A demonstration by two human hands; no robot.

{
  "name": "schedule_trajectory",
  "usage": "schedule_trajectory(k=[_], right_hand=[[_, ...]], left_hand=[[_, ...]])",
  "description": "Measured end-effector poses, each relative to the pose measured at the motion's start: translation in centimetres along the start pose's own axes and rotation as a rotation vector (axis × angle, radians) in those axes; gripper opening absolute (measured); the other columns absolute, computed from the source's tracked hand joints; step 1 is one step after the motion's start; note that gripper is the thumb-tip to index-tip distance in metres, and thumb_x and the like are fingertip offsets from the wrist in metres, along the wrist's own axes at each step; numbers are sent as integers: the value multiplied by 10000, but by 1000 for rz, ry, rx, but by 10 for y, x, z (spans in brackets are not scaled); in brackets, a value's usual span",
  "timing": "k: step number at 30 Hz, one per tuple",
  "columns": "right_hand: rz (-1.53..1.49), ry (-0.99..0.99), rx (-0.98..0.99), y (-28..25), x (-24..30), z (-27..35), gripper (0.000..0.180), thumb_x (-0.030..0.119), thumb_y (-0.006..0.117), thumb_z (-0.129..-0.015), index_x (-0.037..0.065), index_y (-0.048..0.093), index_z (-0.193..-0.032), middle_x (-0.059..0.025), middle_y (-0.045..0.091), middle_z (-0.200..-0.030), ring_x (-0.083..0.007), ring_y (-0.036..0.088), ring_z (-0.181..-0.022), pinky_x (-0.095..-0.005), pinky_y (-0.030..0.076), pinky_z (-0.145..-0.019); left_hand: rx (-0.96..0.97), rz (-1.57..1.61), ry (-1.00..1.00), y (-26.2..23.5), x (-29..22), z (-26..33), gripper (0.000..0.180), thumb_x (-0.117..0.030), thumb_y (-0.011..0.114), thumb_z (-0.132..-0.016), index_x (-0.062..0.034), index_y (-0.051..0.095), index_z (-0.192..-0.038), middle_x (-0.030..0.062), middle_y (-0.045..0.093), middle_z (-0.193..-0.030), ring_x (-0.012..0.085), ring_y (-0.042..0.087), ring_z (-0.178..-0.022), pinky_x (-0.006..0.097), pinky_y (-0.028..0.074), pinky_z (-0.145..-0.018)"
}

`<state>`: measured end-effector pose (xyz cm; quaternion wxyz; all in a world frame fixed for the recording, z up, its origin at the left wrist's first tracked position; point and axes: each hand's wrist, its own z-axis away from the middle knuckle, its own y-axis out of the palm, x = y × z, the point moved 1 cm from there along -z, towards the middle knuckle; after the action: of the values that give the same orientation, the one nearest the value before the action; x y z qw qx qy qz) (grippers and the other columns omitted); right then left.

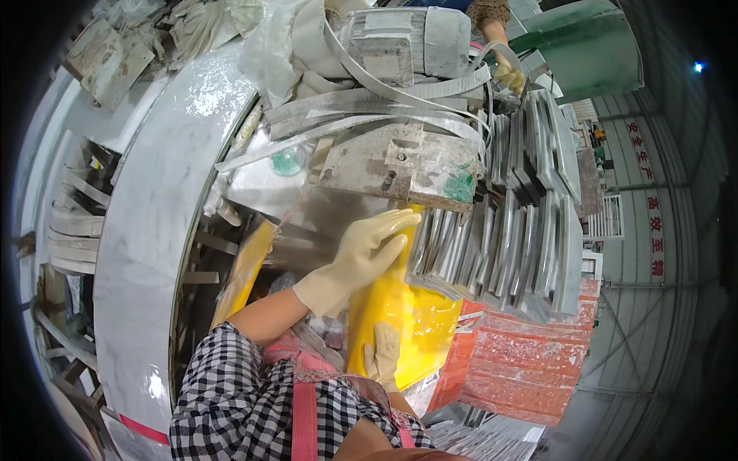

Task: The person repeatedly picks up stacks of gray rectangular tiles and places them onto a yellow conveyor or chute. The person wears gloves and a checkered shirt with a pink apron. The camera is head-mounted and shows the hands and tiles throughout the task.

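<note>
Both my hands wear cream rubber gloves. My left hand (360, 260) reaches across, its fingers stretched out and thumb apart. Its fingertips rest at the top edge of a wet yellow panel (415, 319), close to the nearest of several upright grey slabs (503, 242). Lower down, my right hand (383, 355) lies flat against the yellow panel with its fingers straight. Neither hand visibly grasps anything. Just beyond my left hand sits a dirty metal machine housing (407, 161) with bolts.
A long pale marble-like slab (142, 253) curves along the left. Behind the housing are a grey motor (407, 42) and loose pale straps (384, 115). Another person's gloved hand (509, 77) is at the far right end of the slabs. Orange-red panels (523, 357) stand at the lower right.
</note>
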<state>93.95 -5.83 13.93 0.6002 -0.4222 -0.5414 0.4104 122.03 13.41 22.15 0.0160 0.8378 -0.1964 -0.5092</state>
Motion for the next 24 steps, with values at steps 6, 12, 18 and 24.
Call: schedule_trajectory(k=[6, 12, 18, 24], right_hand=[[23, 6, -4, 5, -6, 1, 586, 297, 589, -972, 13, 497, -1476, -247, 522, -1476, -461, 432, -1401, -529, 294, -1219], [43, 0, -11, 8, -10, 1, 587, 328, 576, -976, 8, 510, -1464, -248, 536, -1459, -464, 453, -1381, -534, 305, -1212], [45, 5, -5, 10, -13, 1, 584, 359, 558, -993, 3, 516, -1454, -254, 539, -1456, -467, 458, -1374, -547, 306, -1205], [46, -2, -2, 10, -14, 1, 586, 350, 555, -998, 6, 499, -1468, -251, 521, -1473, -468, 455, -1373, -544, 313, -1200]], left_hand=[[35, -12, 2, -4, -5, -8, 351, -66, 568, -984, 3, 660, -1315, 185, 682, -1328, 327, 630, -1282, 374, 461, -1101], [57, 1, -104, -1, 1, 8, 348, -65, 564, -978, -5, 676, -1301, 193, 689, -1313, 328, 642, -1266, 371, 473, -1087], [67, -1, -145, 3, 7, 18, 344, -49, 562, -973, -8, 681, -1293, 179, 699, -1301, 320, 656, -1243, 368, 485, -1071], [76, 8, -159, 11, 10, 25, 338, -29, 567, -969, -19, 688, -1284, 178, 707, -1280, 312, 663, -1232, 364, 486, -1066]])
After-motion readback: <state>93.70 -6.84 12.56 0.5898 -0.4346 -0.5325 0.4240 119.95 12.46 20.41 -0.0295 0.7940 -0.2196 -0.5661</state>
